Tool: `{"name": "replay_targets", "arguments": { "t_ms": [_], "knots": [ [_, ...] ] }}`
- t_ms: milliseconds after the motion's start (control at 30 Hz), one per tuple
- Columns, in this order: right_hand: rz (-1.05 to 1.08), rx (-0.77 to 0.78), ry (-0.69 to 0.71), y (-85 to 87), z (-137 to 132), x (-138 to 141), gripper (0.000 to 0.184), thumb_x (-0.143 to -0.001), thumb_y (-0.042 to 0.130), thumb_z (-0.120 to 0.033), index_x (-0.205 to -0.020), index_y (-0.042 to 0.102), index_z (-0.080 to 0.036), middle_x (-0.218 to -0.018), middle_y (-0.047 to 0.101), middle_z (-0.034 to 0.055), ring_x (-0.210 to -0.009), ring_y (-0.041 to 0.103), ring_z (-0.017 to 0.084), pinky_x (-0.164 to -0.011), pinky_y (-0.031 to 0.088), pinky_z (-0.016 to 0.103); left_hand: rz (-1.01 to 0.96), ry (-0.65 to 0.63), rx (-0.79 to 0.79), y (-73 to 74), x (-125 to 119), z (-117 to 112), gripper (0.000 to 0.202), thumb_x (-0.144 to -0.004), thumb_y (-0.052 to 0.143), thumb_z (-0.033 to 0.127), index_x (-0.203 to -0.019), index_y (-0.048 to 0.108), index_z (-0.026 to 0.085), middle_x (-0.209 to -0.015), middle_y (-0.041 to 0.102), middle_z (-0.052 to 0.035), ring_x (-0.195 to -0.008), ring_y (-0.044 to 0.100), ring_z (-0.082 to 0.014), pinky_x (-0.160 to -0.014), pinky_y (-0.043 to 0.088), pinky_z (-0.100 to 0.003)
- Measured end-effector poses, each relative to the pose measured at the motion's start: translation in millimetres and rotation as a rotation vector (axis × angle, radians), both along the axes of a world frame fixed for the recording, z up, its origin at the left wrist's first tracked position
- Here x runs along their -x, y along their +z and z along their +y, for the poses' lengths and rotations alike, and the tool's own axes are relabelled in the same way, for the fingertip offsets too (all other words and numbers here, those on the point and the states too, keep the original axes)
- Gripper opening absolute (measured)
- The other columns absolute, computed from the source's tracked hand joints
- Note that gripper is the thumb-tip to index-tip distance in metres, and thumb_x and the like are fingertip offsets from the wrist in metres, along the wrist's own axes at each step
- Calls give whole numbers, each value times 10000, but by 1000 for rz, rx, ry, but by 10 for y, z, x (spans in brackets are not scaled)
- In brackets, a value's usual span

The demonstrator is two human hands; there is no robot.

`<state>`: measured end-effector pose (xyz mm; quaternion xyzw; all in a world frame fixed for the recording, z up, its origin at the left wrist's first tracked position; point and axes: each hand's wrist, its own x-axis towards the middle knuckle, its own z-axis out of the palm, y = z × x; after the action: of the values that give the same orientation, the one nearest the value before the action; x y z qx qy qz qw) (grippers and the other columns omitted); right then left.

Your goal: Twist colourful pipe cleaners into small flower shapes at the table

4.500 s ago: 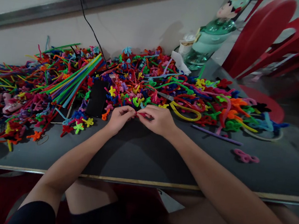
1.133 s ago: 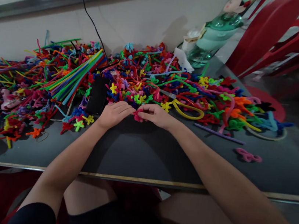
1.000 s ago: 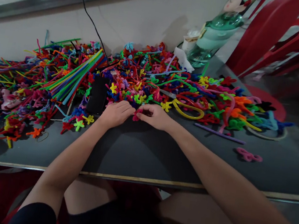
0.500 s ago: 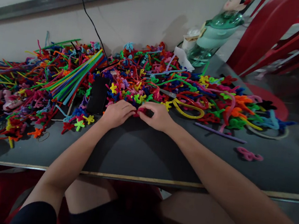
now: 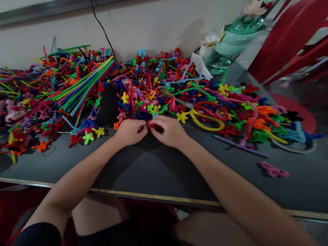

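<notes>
My left hand (image 5: 132, 131) and my right hand (image 5: 169, 132) meet just above the dark table, fingertips almost together. Between them is a small red pipe cleaner piece (image 5: 152, 125), mostly covered by the fingers. Both hands are closed in a pinch on it. A black phone (image 5: 108, 106) lies just left of my left hand. Beyond my fingers spreads a heap of bent pipe cleaners in many colours. Yellow-handled scissors (image 5: 205, 122) rest at its near edge, to the right of my right hand.
A bundle of straight pipe cleaners (image 5: 85, 85) lies on the heap. A purple pipe cleaner (image 5: 241, 146) and a pink twisted one (image 5: 273, 170) lie at right. Behind stand a green bottle (image 5: 234, 43) and a white cup (image 5: 207, 49). A black cable (image 5: 97, 20) hangs along the wall.
My left hand has turned a little and its fingers are curled more, opening a gap behind the pinch. The red piece stays between both hands.
</notes>
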<state>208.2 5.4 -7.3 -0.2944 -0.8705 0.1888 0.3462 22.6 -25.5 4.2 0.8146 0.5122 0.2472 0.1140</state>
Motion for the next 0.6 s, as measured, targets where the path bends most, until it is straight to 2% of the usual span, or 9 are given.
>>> {"name": "replay_targets", "arguments": {
  "t_ms": [100,200,300,367,467,600],
  "knots": [
    [-78,-133,-62,18,-17,1,211,-880,486,-243,-842,685,-183,-793,681,80,-737,608,181,-639,433,287,-202,28,189,-19,-17,26,281,-850,475,232,-597,580,170,-523,521,14,-511,466,-108,-518,321,-231],
    [-53,-113,-118,31,-7,-6,202,-871,508,-256,-828,692,-187,-795,687,79,-731,614,183,-629,436,288,-198,11,111,-30,-8,46,247,-884,497,262,-711,648,173,-634,614,-13,-604,544,-133,-582,380,-245],
    [100,60,-185,36,9,-7,173,-834,573,-296,-795,697,-182,-739,681,58,-648,597,161,-594,438,279,-185,30,-78,-54,-7,64,165,-871,589,307,-837,692,183,-802,693,-61,-795,617,-184,-716,448,-290],
    [201,179,-240,42,11,-1,195,-813,612,-339,-764,705,-174,-702,679,50,-608,587,153,-576,430,279,-253,59,-117,-73,-15,77,176,-837,655,331,-933,698,190,-909,715,-76,-874,632,-197,-772,475,-310],
    [240,339,-230,44,7,12,258,-810,628,-398,-742,727,-169,-658,676,38,-556,559,137,-543,397,277,-398,103,-19,-97,-27,95,188,-845,644,325,-966,708,195,-940,729,-67,-832,649,-175,-705,490,-280],
    [320,615,-49,5,43,33,352,-785,643,-500,-814,746,-164,-675,686,36,-508,523,108,-508,404,262,-621,187,90,-128,-19,140,210,-857,605,344,-853,723,169,-783,714,-40,-703,632,-144,-653,483,-257]
  ]
}}
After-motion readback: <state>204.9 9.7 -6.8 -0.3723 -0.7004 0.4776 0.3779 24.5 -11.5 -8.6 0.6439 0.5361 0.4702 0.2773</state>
